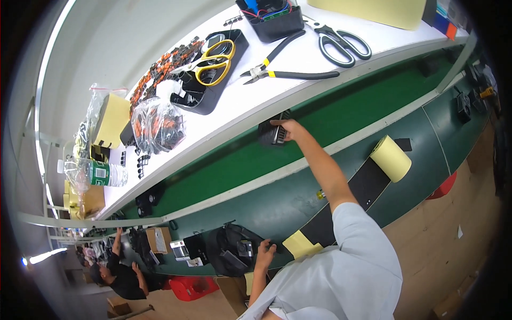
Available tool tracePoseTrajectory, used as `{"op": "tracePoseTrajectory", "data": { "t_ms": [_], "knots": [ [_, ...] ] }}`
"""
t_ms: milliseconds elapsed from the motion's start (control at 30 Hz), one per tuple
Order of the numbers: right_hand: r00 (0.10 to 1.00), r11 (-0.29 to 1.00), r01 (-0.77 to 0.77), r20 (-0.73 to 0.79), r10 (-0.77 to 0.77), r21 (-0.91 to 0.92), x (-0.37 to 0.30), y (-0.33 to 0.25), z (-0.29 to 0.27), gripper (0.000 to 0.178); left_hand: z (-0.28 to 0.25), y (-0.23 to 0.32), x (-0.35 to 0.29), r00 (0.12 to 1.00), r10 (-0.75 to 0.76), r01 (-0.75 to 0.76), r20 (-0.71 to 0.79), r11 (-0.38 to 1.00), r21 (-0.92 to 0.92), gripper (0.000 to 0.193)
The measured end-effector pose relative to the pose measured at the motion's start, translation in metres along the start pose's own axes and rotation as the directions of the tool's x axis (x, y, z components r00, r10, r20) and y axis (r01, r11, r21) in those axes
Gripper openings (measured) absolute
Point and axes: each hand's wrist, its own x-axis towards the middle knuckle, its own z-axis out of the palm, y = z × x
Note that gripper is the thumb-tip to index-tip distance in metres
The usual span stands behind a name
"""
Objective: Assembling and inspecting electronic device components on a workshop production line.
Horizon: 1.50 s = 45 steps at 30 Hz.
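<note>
My right hand (286,129) reaches out over the green belt below the white shelf. Its fingers are closed on a black ribbed plastic part (270,133), whose far end is in the shelf's shadow. My left hand (265,254) hangs low beside a black bag (228,246) on the dark green bench, its fingers loosely bent and apart, with nothing visible in them. A small dark device with a screen (245,248) lies on the bag, close to the left fingers. Near the left hand is a yellow sheet (300,244).
On the white shelf (256,98) lie cutting pliers (261,71), black-handled scissors (341,45), yellow-handled scissors (217,63) and bagged parts (158,125). A yellow roll (392,159) rests on the bench (277,184). Another person (125,280) works at the far left by a red stool (193,288).
</note>
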Motion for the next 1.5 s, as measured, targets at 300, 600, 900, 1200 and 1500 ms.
{"op": "tracePoseTrajectory", "data": {
  "t_ms": [300,600,900,1200,1500],
  "knots": [
    [0.959,0.918,-0.102,-0.284,-0.012,-0.384,-0.009,0.054,0.015,0.096,-0.004,0.016,0.029,0.985,0.173,-0.168,-0.027,0.978,0.125,0.047],
    [0.682,0.383,0.243,-0.123,-0.721,-0.891,-0.17,0.164,-0.059,0.04,0.006,0.02,0.006,0.975,0.145,-0.17,0.169,0.975,0.143,0.04],
    [0.75,0.067,-0.188,-0.187,-0.635,-0.98,-0.303,0.254,-0.128,0.053,0.033,0.02,0.001,0.942,0.24,-0.322,0.235,0.84,0.437,0.044],
    [0.931,0.773,0.015,-0.273,-0.242,-0.634,-0.256,0.228,-0.131,0.033,0.076,0.051,-0.001,0.739,0.499,-0.67,0.452,0.614,0.418,0.043],
    [0.991,0.99,0.13,0.046,-0.128,-0.056,-0.32,0.192,-0.047,0.024,0.052,0.008,-0.008,0.818,0.376,-0.57,0.436,0.631,0.525,0.048]
  ]
}}
